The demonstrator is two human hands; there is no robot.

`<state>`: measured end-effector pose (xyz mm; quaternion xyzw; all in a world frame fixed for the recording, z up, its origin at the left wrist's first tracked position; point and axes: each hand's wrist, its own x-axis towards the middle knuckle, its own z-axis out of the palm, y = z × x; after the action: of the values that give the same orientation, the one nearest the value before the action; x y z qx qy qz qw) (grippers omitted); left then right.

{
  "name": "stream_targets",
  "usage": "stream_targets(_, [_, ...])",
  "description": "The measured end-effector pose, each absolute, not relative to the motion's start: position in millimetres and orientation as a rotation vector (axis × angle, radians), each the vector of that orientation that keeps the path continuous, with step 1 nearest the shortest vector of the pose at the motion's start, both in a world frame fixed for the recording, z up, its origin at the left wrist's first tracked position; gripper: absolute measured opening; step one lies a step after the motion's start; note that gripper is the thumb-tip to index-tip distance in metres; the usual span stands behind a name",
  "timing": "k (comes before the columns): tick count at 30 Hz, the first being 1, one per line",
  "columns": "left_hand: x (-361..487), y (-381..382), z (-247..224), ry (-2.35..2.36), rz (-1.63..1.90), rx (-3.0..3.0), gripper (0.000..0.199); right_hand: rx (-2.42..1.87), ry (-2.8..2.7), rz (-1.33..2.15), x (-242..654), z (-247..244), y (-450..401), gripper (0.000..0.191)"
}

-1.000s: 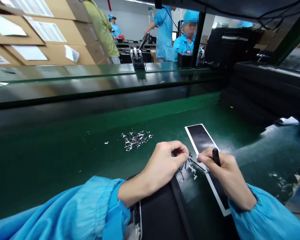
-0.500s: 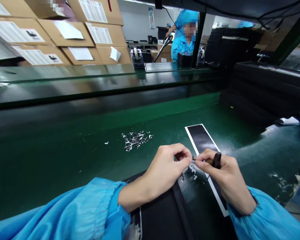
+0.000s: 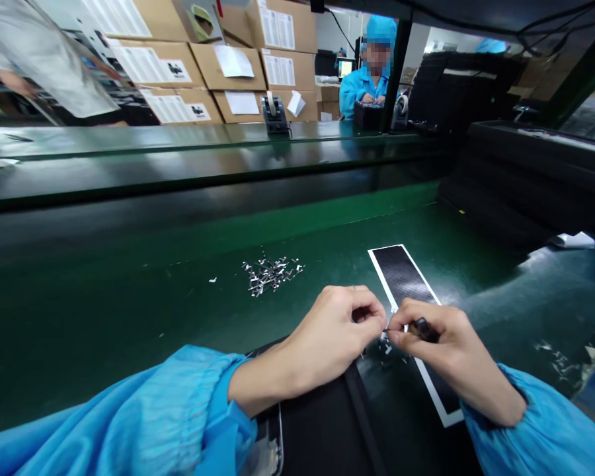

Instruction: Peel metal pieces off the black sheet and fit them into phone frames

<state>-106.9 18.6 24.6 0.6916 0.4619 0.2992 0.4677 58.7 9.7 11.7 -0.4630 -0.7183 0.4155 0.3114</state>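
The left hand (image 3: pixel 340 327) is pinching, on what I can't tell, right beside the right hand (image 3: pixel 449 340), which is gripping a black tool (image 3: pixel 425 329); loose strips (image 3: pixel 271 275) are lying at their ten o'clock.

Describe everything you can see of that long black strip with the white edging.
The strip is a narrow rectangle, black and finely textured, bordered in white, perhaps film or card. It lies flat on the green bench, slanting from far left to near right. The right hand hides its middle; whether they touch is unclear.
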Motion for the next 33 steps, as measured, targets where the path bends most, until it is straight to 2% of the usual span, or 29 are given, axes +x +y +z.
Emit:
stream_targets(7, [-107, 23, 24, 1.221, 0.654, 1.551, 0.013, -1.035, -2.125, 0.749, 56, 12, -5, 0.015])
stream_targets(10, [-111, 25, 25, 1.262, 0.686, 1.519, 0.013, -1.121, -2.113, 0.671, 59, 6, -2, 0.016])
stream_targets(15, [-115, 24, 28, 1.262, 0.690, 1.555, 0.014, -1.350, -1.989, 0.795, 60, -16, 15, 0.026])
stream_targets(18, [-114, 22, 27, 1.251, 0.701, 1.596, 0.015, -1.392, -1.968, 0.907, 58, -21, 20, 0.017])
stream_targets(20, [-114, 21, 27, 1.242, 0.709, 1.625, 0.016, -1.394, -1.952, 0.982, 57, -20, 19, 0.014])
stream_targets(25, [-112, 18, 27, 1.227, 0.741, 1.658, 0.017, -1.354, -1.813, 1.049, 57, -10, 12, 0.021])
stream_targets(31, [-106, 13, 30, 1.143, 0.837, 1.666, 0.017, -1.289, -1.587, 1.306, 52, -5, -1, 0.025])
stream_targets(33, [-105, 10, 30, 1.142, 0.900, 1.669, 0.013, -1.260, -1.517, 1.333, 52, -5, -4, 0.026])
